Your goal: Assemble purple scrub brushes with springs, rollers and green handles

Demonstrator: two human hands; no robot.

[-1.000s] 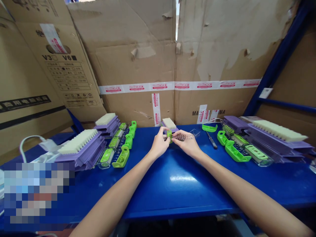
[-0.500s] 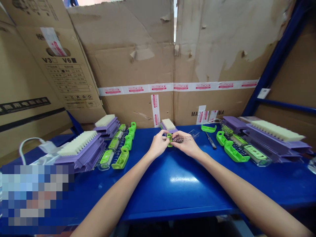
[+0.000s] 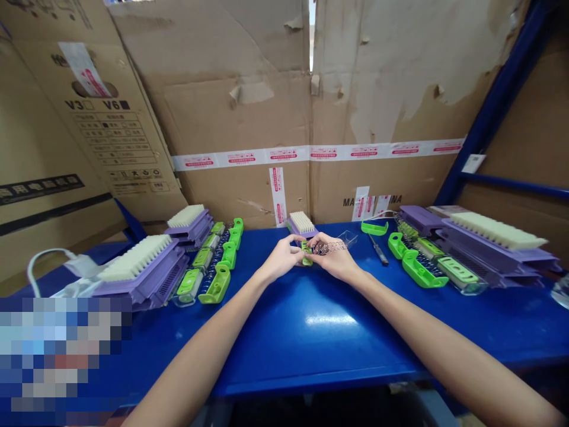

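Observation:
Over the middle of the blue table, my left hand (image 3: 281, 259) is closed on a small green plastic piece (image 3: 306, 256), gripping it from the left. My right hand (image 3: 334, 258) is also closed, its thumb and fingertips meeting the piece's right side. A metal coil spring (image 3: 334, 247) lies along the fingers of my right hand, held there. The fingers hide much of the green piece. Just behind my hands stands a purple block with cream bristles (image 3: 302, 222). A clear plastic cover (image 3: 347, 238) lies beyond my right hand.
Purple bristle blocks (image 3: 136, 259) stand at the left, beside several green caps (image 3: 215, 286) and springs. More purple blocks (image 3: 498, 231) and green caps (image 3: 422, 271) lie at the right. A screwdriver (image 3: 379, 251) rests right of centre. Cardboard (image 3: 240, 130) walls the back.
The green piece has tilted slightly between my fingers, and my fingertips have shifted a little around it. The camera view has moved slightly. Both hands keep their hold.

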